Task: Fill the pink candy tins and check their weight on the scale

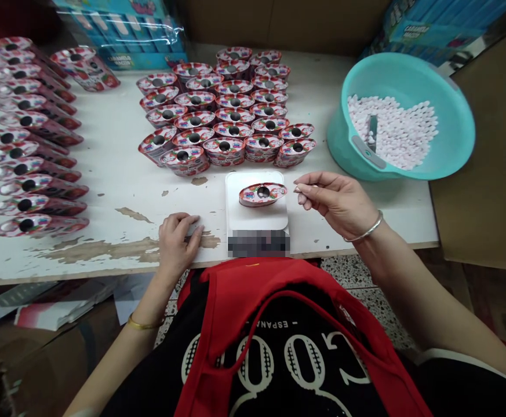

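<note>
My right hand (337, 202) hangs just above the table beside the white digital scale (257, 220), its fingertips pinched together on nothing I can make out. An oval red-and-white candy tin (262, 194) with a round hole lies on the scale. My left hand (178, 243) rests curled on the white table (117, 174), left of the scale. Beyond my right hand stands a teal basin (455, 142) holding pale pink candies (398, 133) and a metal scoop (372, 133). Several matching tins (230, 121) stand in tight rows behind the scale.
More tins (31, 168) lie in overlapping rows along the table's left side. The table's white surface is peeling. Blue printed cartons (122, 29) and cardboard stand behind it, and a brown board (487, 150) stands at right. Boxes lie on the floor below.
</note>
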Demonstrator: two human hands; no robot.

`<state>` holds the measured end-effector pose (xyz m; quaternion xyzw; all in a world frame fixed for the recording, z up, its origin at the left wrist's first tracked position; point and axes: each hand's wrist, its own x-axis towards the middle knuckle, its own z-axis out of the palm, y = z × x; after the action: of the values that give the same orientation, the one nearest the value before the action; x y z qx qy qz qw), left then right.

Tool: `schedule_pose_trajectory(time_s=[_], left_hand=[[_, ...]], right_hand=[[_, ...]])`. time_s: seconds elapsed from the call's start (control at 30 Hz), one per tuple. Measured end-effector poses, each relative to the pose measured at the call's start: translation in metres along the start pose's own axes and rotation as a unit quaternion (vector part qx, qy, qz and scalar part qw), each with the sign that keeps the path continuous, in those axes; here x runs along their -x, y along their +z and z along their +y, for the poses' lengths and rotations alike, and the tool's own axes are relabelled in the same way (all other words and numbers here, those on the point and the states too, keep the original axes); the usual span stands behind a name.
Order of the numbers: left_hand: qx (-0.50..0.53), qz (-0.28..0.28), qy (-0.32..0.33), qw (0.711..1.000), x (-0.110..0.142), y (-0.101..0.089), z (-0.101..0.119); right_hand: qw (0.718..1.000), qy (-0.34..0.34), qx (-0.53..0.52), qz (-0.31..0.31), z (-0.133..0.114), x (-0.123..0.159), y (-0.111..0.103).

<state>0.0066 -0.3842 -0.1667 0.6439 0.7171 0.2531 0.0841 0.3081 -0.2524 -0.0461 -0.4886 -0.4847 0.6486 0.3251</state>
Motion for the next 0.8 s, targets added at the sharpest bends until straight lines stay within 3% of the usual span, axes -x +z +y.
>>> schedule_pose_trajectory(time_s=[0.2, 0.3, 0.37, 0.5, 0.57, 0.6, 0.67, 0.73, 0.8], left_hand=[[0.008, -0.004, -0.001, 1.0, 0.003, -0.003, 0.001], [0.015, 0.044, 0.041, 0.998, -0.011, -0.015, 0.024], [0.032, 0.062, 0.107, 0.992, -0.029, -0.019, 0.051], [0.044, -0.04, 0.24, 0.969, -0.073, -0.013, 0.104], [0.039, -0.094, 0.281, 0.954, -0.094, -0.01, 0.116], [0.045, -0.101, 0.292, 0.95, -0.105, -0.013, 0.115], [0.065, -0.062, 0.292, 0.952, -0.127, -0.027, 0.1], [0.069, 0.029, 0.26, 0.963, -0.154, -0.052, 0.068], [0.04, 0.097, 0.185, 0.977, -0.182, -0.081, 0.021]], right_hand=[[1.0, -0.015, 0.001, -0.011, -0.008, -0.005, 0.014], [0.998, 0.005, -0.064, -0.001, -0.012, -0.003, 0.018], [0.993, 0.024, -0.113, 0.008, -0.013, -0.003, 0.018], [0.982, 0.054, -0.177, 0.032, -0.015, -0.002, 0.013], [0.98, 0.061, -0.18, 0.061, -0.016, 0.001, 0.006], [0.98, 0.064, -0.173, 0.082, -0.016, 0.004, 0.001], [0.977, 0.067, -0.15, 0.137, -0.013, 0.012, -0.014], [0.969, 0.075, -0.127, 0.198, 0.001, 0.021, -0.034], [0.958, 0.089, -0.099, 0.252, 0.025, 0.028, -0.06]])
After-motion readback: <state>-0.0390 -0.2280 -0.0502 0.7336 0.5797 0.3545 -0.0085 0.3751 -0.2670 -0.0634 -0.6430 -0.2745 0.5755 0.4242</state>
